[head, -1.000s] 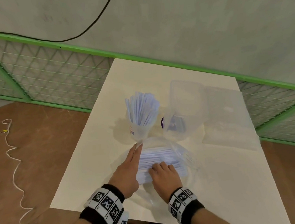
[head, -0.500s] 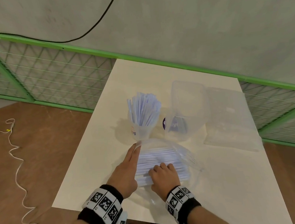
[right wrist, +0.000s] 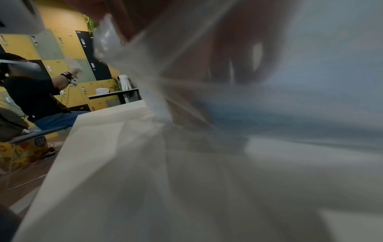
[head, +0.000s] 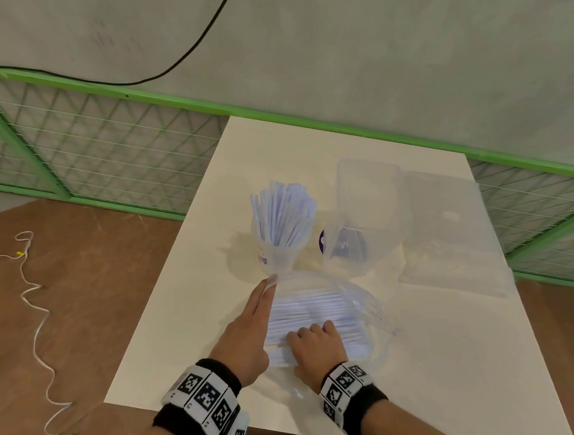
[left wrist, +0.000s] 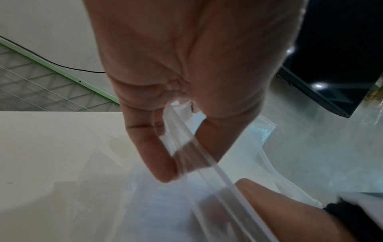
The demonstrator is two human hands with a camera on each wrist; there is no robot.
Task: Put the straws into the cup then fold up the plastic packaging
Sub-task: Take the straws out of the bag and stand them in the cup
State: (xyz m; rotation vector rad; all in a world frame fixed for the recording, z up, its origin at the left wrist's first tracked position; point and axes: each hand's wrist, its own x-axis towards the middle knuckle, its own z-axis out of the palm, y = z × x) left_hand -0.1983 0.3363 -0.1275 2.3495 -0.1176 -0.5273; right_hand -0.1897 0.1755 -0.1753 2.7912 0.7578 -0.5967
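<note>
Left hand (head: 245,337) pinches the mouth edge of the plastic packaging (head: 361,300), right hand (head: 314,347) curled inside on the straws (head: 307,313) just beyond it; film looks thin, slippery, floppy, so grip the stiffer zip strip, straws light, grab mid-bundle.

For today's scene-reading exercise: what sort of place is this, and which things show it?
Probably an indoor data-recording workspace: tagged wristbands, a fenced-off table, lockers, and another person seated with similar gear.

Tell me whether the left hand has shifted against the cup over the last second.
No. The left hand keeps its fingertips just below the cup base, pinching the bag edge; only the camera moved.
</note>
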